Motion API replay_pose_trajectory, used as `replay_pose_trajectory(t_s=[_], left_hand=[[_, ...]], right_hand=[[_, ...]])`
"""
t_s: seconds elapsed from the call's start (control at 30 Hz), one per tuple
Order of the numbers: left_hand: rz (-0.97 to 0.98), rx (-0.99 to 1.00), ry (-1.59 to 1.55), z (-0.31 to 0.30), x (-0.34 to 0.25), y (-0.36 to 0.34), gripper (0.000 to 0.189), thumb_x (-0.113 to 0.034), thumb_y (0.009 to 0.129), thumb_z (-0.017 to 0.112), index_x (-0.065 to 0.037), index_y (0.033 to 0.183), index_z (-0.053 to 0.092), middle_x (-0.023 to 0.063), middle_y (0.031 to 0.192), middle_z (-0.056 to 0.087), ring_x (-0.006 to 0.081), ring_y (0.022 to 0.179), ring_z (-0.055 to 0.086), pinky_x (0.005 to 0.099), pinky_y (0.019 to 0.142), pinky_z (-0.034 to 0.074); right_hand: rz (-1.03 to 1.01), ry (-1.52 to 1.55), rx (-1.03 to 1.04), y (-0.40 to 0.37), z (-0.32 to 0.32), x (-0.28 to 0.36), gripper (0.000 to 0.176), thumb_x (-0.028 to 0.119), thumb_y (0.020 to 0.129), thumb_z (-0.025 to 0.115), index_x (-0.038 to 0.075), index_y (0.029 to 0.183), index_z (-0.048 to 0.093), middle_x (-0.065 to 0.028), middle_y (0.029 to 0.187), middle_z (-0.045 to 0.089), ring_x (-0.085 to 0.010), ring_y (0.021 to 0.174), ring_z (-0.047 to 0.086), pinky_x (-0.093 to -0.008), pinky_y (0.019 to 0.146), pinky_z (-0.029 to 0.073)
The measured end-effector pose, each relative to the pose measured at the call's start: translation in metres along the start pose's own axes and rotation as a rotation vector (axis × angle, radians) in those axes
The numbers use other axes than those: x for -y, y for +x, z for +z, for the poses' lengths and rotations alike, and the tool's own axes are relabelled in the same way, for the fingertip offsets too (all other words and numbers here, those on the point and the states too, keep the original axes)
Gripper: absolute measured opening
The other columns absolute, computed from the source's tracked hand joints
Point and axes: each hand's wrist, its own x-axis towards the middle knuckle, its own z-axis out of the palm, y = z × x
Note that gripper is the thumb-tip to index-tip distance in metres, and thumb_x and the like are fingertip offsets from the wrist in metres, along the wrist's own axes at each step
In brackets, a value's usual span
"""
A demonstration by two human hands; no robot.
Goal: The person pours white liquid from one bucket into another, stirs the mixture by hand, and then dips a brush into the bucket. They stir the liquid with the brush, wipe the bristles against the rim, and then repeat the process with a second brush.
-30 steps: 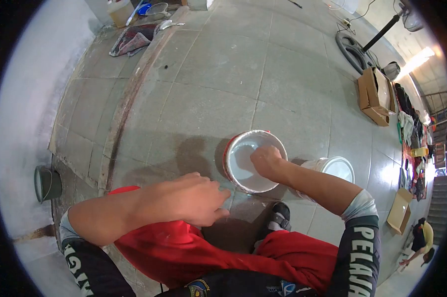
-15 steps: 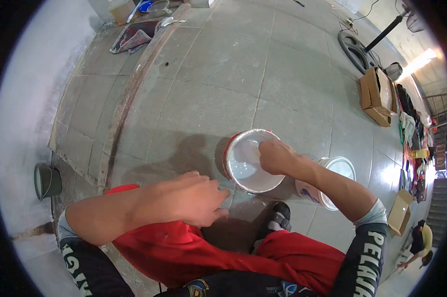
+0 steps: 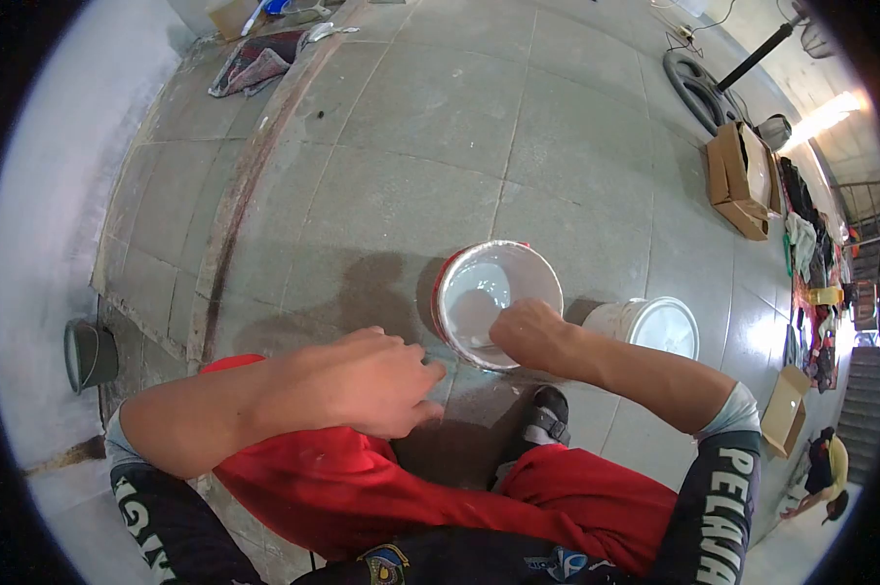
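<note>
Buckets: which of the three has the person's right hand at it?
The red-sided bucket in the middle: the right hand is at its near rim. The white bucket to its right and the dark pail by the wall stand untouched.

Right hand [image 3: 528, 333] curled over bucket [image 3: 479, 278]; grip contents apparently hidden.

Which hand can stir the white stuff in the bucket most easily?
Right, probably. The right hand is a fist at the near rim of the bucket, over the white liquid. The left hand rests on the red shorts, apart from the bucket.
</note>
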Motion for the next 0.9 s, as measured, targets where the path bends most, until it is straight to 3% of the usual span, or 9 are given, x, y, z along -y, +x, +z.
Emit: replay_pose_trajectory(t_s=[0.2,0.4,0.47,0.5,0.6,0.7,0.77,0.9], left_hand=[[0.001,0.014,0.008,-0.004,-0.002,-0.002,0.052,-0.04,0.1,0.051,0.001,0.132,0.054,0.0257,0.11,0.065,0.0416,0.105,0.065,0.0515,0.094,0.05],[0.004,-0.001,0.003,-0.001,0.0,-0.001,0.052,-0.039,0.101,0.051,0.001,0.133,0.053,0.0257,0.111,0.065,0.0422,0.107,0.064,0.0518,0.096,0.049],[0.008,-0.002,0.004,-0.001,0.0,-0.001,0.052,-0.039,0.101,0.05,0.002,0.133,0.053,0.0257,0.112,0.064,0.042,0.107,0.064,0.0516,0.096,0.049],[0.008,-0.002,0.002,-0.001,0.001,-0.002,0.052,-0.039,0.101,0.05,0.002,0.133,0.053,0.0257,0.112,0.064,0.042,0.107,0.064,0.0516,0.096,0.049],[0.012,-0.014,-0.018,0.0,0.001,-0.002,0.052,-0.039,0.101,0.05,0.003,0.133,0.053,0.0263,0.112,0.065,0.0421,0.108,0.064,0.0519,0.096,0.049],[0.006,0.01,0.0,-0.001,0.003,-0.002,0.052,-0.039,0.101,0.051,0.003,0.133,0.053,0.0267,0.113,0.064,0.0423,0.108,0.064,0.0521,0.096,0.049],[0.012,0.014,-0.026,-0.002,0.002,-0.002,0.052,-0.039,0.101,0.051,0.003,0.133,0.053,0.0269,0.113,0.064,0.0424,0.108,0.064,0.0523,0.096,0.049],[0.024,-0.008,-0.003,0.001,0.002,-0.002,0.053,-0.039,0.1,0.051,0.003,0.133,0.053,0.0269,0.113,0.064,0.0424,0.107,0.064,0.0521,0.096,0.049]], right_hand=[[0.078,-0.129,-0.013,0.005,-0.013,-0.008,0.01,0.007,0.081,0.066,0.007,0.081,0.076,-0.015,0.089,0.075,-0.0303,0.087,0.074,-0.0411,0.071,0.06],[0.306,-0.241,-0.174,0.033,-0.001,-0.003,0.01,0.009,0.082,0.069,0.009,0.086,0.077,-0.0115,0.094,0.076,-0.0252,0.091,0.074,-0.0375,0.07,0.06],[0.385,-0.134,0.136,0.035,-0.004,0.003,0.012,0.011,0.08,0.071,0.008,0.089,0.077,-0.0119,0.1,0.076,-0.0248,0.094,0.074,-0.0384,0.071,0.06],[0.383,-0.134,0.137,0.034,-0.008,0.004,0.012,0.011,0.08,0.071,0.008,0.089,0.077,-0.0119,0.1,0.076,-0.0248,0.094,0.074,-0.0384,0.071,0.06],[0.328,0.092,0.252,0.034,-0.017,-0.002,0.018,0.014,0.08,0.068,0.003,0.091,0.077,-0.0183,0.101,0.075,-0.0313,0.094,0.074,-0.0426,0.073,0.059],[0.267,0.267,0.205,0.045,-0.022,-0.016,0.024,0.015,0.079,0.064,-0.002,0.092,0.074,-0.0251,0.097,0.072,-0.0387,0.093,0.072,-0.0468,0.076,0.058],[0.385,0.521,0.036,0.039,-0.029,-0.023,0.028,0.014,0.081,0.057,-0.003,0.097,0.073,-0.0263,0.1,0.071,-0.0425,0.095,0.069,-0.0478,0.084,0.055],[0.431,0.273,-0.003,0.031,-0.038,-0.026,0.025,0.011,0.084,0.055,-0.004,0.092,0.073,-0.0253,0.096,0.072,-0.0417,0.093,0.07,-0.0484,0.083,0.056]])
